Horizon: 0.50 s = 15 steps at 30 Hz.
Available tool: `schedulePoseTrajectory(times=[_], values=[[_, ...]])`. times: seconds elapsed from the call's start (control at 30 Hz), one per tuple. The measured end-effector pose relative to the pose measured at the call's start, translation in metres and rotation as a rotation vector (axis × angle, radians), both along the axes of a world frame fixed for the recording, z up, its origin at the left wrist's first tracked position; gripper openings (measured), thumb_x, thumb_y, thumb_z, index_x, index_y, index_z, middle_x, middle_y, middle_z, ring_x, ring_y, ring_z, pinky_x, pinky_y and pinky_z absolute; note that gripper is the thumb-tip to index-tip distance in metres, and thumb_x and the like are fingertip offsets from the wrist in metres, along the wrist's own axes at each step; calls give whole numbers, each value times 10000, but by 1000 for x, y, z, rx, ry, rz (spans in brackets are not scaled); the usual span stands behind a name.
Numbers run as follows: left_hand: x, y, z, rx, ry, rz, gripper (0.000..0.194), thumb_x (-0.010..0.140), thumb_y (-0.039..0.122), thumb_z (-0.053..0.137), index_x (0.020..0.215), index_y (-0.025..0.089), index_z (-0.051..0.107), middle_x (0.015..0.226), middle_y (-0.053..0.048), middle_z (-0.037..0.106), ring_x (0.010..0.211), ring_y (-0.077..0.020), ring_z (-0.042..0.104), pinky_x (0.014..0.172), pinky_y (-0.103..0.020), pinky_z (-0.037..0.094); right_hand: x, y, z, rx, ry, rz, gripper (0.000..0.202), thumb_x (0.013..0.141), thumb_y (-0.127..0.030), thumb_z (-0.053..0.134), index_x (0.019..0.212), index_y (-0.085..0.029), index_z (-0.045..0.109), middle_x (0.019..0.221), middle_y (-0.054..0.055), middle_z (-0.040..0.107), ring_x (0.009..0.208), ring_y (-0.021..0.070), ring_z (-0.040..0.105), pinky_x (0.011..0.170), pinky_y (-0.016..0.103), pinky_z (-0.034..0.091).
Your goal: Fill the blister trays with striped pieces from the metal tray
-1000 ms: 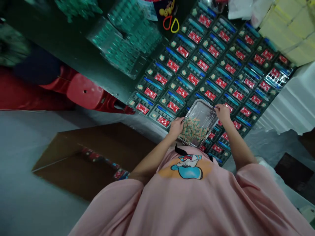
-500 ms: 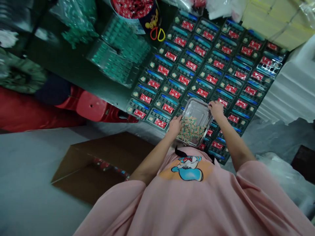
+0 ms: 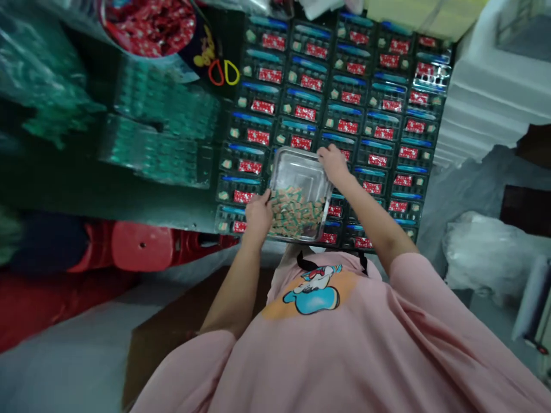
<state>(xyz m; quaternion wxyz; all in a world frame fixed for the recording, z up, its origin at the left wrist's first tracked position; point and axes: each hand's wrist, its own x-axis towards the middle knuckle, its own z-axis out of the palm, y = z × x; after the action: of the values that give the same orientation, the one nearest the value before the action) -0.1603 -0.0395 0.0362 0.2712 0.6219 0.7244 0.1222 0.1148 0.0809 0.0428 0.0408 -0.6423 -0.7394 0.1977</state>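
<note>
Between both hands, the tray points lengthwise forward.

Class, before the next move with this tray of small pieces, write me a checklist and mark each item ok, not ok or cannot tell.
1. Left hand grips the tray at its left side: ok.
2. Right hand grips the tray near its far right corner: ok.
3. Pieces lie inside the tray, heaped toward the near end: ok.
4. Packs all uncovered: not ok, the tray hides some from view.
5. Tray lifted off the packs: cannot tell, one view does not show any gap.
6. Scissors away from both hands: ok, beside the bucket.
</note>
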Motion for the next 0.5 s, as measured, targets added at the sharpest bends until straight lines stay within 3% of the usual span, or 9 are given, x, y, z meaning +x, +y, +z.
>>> schedulePoseTrajectory(times=[0.13, 0.23, 0.33, 0.5], values=[[-67, 10, -15, -53, 94, -88, 433, 853, 249, 537, 1257, 151, 659, 1009, -142, 677, 1038, -334, 622, 966, -464, 446, -75, 2, 0, -127, -102, -89, 296, 1001, -239, 403, 1204, -255, 617, 1196, 102, 558, 1079, 254, 541, 866, 376, 449], [-94, 16, -23, -113, 178, -129, 444, 872, 283, 519, 1279, 162, 648, 1030, -163, 668, 1019, -357, 631, 928, -475, 464, -109, 1, -1, -163, -112, -106, 316, 1005, -219, 379, 1226, -271, 600, 1230, 102, 550, 1110, 248, 531, 898, 384, 440], [-100, 19, -25, -156, 201, -178, 465, 890, 257, 492, 1319, 127, 613, 1069, -191, 666, 1033, -356, 629, 922, -479, 471, -120, 1, -5, -175, -115, -133, 327, 1001, -214, 374, 1226, -264, 605, 1251, 116, 546, 1123, 252, 521, 914, 392, 430], [-94, 19, -28, -134, 154, -219, 461, 895, 214, 501, 1332, 99, 593, 1119, -216, 661, 1085, -314, 626, 955, -434, 473, -111, 4, -16, -164, -116, -132, 307, 978, -239, 434, 1201, -223, 644, 1215, 140, 580, 1077, 259, 549, 900, 389, 445]])
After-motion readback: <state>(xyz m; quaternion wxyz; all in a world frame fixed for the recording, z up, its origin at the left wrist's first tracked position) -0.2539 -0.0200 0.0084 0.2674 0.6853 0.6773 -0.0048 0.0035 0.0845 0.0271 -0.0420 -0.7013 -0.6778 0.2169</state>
